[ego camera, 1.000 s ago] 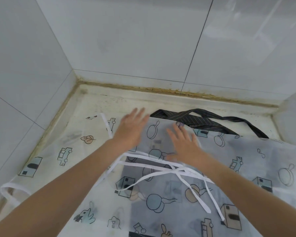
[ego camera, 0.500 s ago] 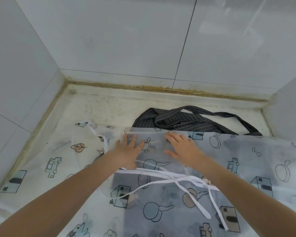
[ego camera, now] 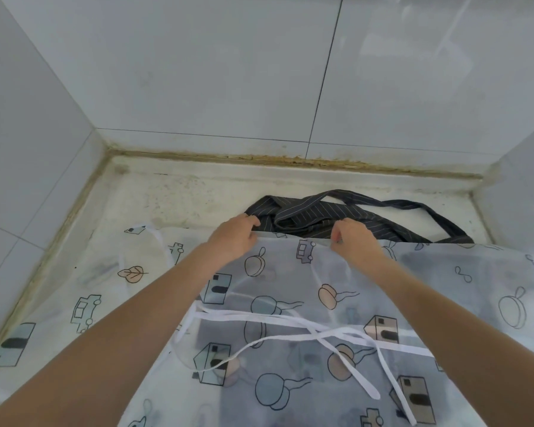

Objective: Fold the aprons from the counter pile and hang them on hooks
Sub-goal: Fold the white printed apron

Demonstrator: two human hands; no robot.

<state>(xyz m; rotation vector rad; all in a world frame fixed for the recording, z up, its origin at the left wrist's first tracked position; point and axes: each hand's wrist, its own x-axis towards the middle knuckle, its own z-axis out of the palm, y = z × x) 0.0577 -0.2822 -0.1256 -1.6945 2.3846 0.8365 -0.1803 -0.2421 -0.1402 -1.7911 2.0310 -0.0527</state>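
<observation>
both hands grasp the far edge of the sheer apron [ego camera: 290, 303] spread on the counter [ego camera: 179, 195]: left hand [ego camera: 233, 238], right hand [ego camera: 353, 240], set apart, likely to fold it evenly. dark apron [ego camera: 330, 217] lies just beyond.

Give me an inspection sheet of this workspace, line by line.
Surface: pale counter, stained, dirty seam along the back wall.
Job's things: printed sheer apron spread flat, its white ties crossed on top; dark striped apron bunched behind it.
Clutter: nothing seen.
Hands: left hand and right hand both grip the sheer apron's far edge.
Cables: nothing seen.
Surroundings: white tiled walls on three sides; no hooks in view.
</observation>
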